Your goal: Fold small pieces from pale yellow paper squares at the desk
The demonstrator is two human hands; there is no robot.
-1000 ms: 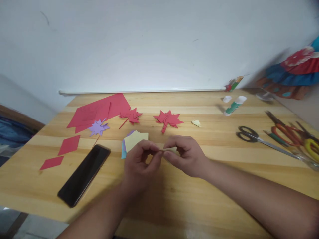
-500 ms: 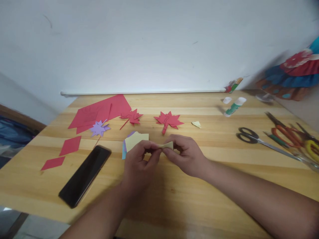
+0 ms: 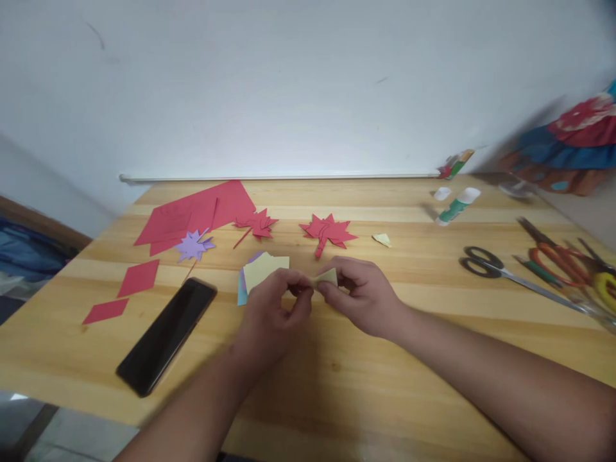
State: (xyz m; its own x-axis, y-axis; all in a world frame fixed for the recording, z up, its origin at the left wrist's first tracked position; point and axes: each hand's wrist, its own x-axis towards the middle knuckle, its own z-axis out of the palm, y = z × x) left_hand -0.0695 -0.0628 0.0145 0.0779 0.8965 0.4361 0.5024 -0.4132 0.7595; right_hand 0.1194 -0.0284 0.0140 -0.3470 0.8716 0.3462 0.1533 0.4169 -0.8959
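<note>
Now yellow slip point(image 3: 328, 276) turns broad end to view; a second ago it lay nearly edge-on. Left hand point(image 3: 274, 308) pinches narrow part between thumb and forefinger; right hand point(image 3: 366, 298) pinches just beside, fingertips close together. Slip held over middle of table point(image 3: 409, 372), nearer front edge than red leaf point(image 3: 330, 231). Change suggests paper being twisted or shaped at pinch, likely unfinished. Paper stack point(image 3: 274, 264) just beyond left hand; scissors point(image 3: 484, 262) toward right edge, glue stick point(image 3: 457, 205) toward back right corner.
</note>
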